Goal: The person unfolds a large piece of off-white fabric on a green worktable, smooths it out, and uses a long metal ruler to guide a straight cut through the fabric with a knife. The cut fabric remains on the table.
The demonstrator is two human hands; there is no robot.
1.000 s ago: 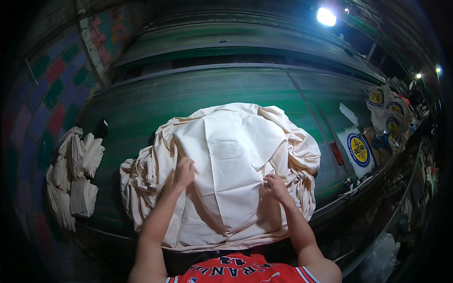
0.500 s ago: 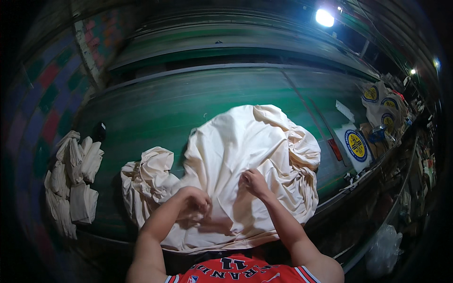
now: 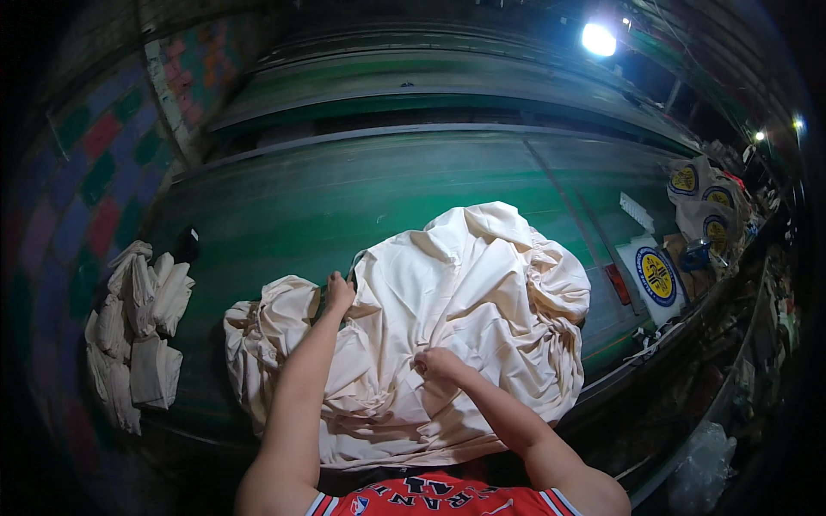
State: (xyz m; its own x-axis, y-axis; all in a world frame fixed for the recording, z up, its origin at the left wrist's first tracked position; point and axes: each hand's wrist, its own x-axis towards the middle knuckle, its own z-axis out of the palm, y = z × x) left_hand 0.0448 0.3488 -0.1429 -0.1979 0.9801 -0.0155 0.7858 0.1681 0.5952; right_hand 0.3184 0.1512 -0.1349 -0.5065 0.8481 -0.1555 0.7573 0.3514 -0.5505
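Observation:
A big rumpled heap of cream fabric (image 3: 482, 284) lies across the green table in front of me. My right hand (image 3: 437, 365) is closed on a pinch of this fabric near the heap's front middle, and creases run out from its fingers. Further out, at the heap's left edge, is my left hand (image 3: 342, 292) with its fingers closed. Something thin and dark shows just above those fingers, too small to make out. A smaller bunched part of cream fabric (image 3: 280, 314) sits left of my left forearm.
Folded cream cloth bundles (image 3: 155, 370) are stacked at the table's left end, near a small black object (image 3: 188, 243). To the right lie a white sheet with a round blue-and-yellow emblem (image 3: 656, 277), a red object (image 3: 617, 284) and printed cloths (image 3: 712, 202). A long green table (image 3: 284, 193) runs across.
My left hand has moved outward and left, from the front of the fabric to its left edge. My right hand has come nearer and slightly left, gathering the fabric into creases.

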